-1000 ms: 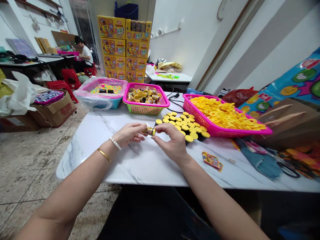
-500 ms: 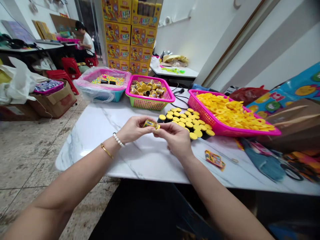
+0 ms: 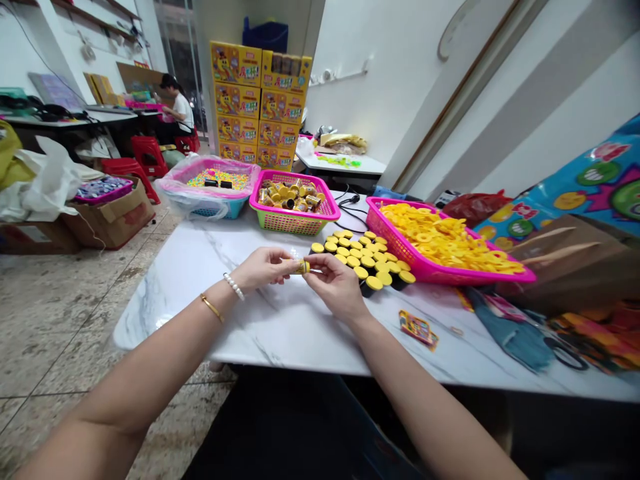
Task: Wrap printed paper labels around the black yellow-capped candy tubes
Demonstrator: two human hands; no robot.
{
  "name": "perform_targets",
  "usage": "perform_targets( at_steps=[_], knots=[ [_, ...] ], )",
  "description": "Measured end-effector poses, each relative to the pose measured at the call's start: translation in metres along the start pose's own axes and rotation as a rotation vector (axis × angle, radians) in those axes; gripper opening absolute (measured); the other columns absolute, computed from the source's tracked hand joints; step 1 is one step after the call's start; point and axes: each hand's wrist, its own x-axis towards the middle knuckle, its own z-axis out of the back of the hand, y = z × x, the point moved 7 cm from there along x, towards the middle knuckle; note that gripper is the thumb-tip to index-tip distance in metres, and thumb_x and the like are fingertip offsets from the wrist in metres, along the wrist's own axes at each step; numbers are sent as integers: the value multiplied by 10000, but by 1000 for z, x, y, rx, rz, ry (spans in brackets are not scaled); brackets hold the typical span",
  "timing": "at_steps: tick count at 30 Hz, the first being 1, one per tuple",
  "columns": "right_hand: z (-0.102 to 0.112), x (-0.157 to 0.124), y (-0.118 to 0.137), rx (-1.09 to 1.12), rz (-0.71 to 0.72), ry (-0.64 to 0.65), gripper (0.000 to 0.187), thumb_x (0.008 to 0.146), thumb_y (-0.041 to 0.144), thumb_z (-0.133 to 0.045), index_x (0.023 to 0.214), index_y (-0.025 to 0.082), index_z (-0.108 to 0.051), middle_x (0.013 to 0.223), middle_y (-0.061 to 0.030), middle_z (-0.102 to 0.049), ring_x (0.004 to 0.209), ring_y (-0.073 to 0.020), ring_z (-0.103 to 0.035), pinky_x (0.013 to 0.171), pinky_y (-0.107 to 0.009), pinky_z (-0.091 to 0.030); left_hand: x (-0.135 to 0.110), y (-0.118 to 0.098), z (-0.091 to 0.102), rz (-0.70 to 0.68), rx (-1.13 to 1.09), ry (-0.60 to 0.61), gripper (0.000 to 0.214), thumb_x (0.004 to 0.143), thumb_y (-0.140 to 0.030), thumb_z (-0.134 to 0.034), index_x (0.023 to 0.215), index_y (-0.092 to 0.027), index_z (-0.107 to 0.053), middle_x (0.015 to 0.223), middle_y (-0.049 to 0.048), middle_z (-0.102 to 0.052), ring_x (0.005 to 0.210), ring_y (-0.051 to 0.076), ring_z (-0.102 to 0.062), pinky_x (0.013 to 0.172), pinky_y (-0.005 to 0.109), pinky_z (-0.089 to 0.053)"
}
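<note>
Over the white marble table [image 3: 280,320] my left hand [image 3: 263,267] and my right hand [image 3: 337,283] meet, both pinching a small yellow-labelled bottle [image 3: 301,267] held sideways between the fingertips. Just behind my right hand stands a cluster of several black bottles with yellow caps [image 3: 365,257]. A pink basket of yellow ring caps [image 3: 440,243] lies to the right of them. A pink and green basket of loose bottles [image 3: 295,200] sits straight ahead at the back.
A plastic-lined basket of coloured candy [image 3: 213,183] sits back left. A small printed packet [image 3: 419,329], scissors [image 3: 565,350] and bright printed bags [image 3: 575,187] lie at the right. Yellow cartons [image 3: 260,100] are stacked behind. A seated person [image 3: 177,113] works far left, by red stools and cardboard boxes.
Both hands stayed together on the small bottle, turning it between the fingertips. The view tilted down and then back up. The bottles and baskets on the table have not moved.
</note>
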Motion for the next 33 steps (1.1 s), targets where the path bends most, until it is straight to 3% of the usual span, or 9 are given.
perform_targets(
  at_steps=[5, 10, 13, 17, 20, 23, 26, 30, 33],
  knots=[
    [-2, -1, -15, 174, -283, 8, 347, 618, 338, -861, 889, 165, -730, 841, -56, -752, 757, -187, -712, 819, -383, -588, -3, -14, -2, -225, 201, -28, 255, 733, -261, -715, 947, -124, -684, 681, -14, -611, 586, 85, -483, 572, 219, -388],
    [-12, -4, -33, 470, -562, 159, 292, 589, 298, -884, 787, 139, -741, 827, -57, -757, 754, -149, -706, 812, -304, -585, -13, -33, -9, -494, 454, -58, 232, 733, -171, -678, 958, -159, -732, 871, 36, -661, 695, 110, -526, 684, 248, -441],
    [-11, -2, -33, 518, -555, 147, 301, 585, 316, -889, 796, 155, -746, 832, -35, -756, 775, -139, -701, 833, -292, -575, -12, -31, -7, -475, 361, -50, 269, 729, -152, -667, 991, -160, -731, 985, 65, -678, 796, 132, -585, 729, 256, -467],
    [-2, 2, -23, 401, -383, 19, 325, 595, 332, -886, 850, 184, -750, 879, -34, -764, 811, -160, -703, 897, -353, -550, -1, -12, -1, -233, 104, -47, 567, 729, -273, -729, 1268, -155, -599, 947, 67, -685, 721, 130, -609, 626, 244, -474],
    [1, 3, -18, 267, -294, -26, 353, 601, 332, -887, 892, 186, -750, 867, -41, -765, 790, -170, -700, 876, -370, -554, 3, -1, 2, -110, 23, -79, 430, 798, -397, -671, 1100, -92, -646, 786, 69, -669, 634, 133, -593, 540, 234, -437],
    [-1, 2, -25, 322, -386, -16, 339, 588, 373, -894, 809, 160, -748, 826, -53, -759, 772, -167, -702, 836, -341, -578, 2, -6, 1, -201, 96, -99, 248, 796, -328, -663, 896, -102, -674, 748, 50, -665, 641, 117, -568, 585, 232, -443],
    [-8, 1, -34, 477, -543, 34, 307, 600, 368, -892, 738, 143, -733, 818, -59, -753, 763, -149, -700, 794, -285, -597, -4, -19, 0, -369, 276, -158, 181, 777, -214, -641, 931, -132, -687, 810, 37, -678, 684, 114, -558, 647, 236, -455],
    [-14, 0, -34, 595, -640, 94, 214, 654, 261, -860, 767, 123, -741, 804, -61, -746, 727, -122, -693, 739, -215, -598, -14, -35, -8, -547, 365, -121, 201, 772, -113, -571, 927, -165, -688, 963, 73, -691, 865, 154, -615, 750, 261, -486],
    [-16, -1, -26, 638, -602, 121, 207, 660, 234, -852, 781, 109, -740, 805, -59, -739, 689, -104, -686, 711, -189, -590, -15, -35, -7, -508, 329, -129, 199, 802, -156, -588, 972, -171, -691, 966, 85, -703, 859, 168, -638, 763, 287, -502]
  ],
)
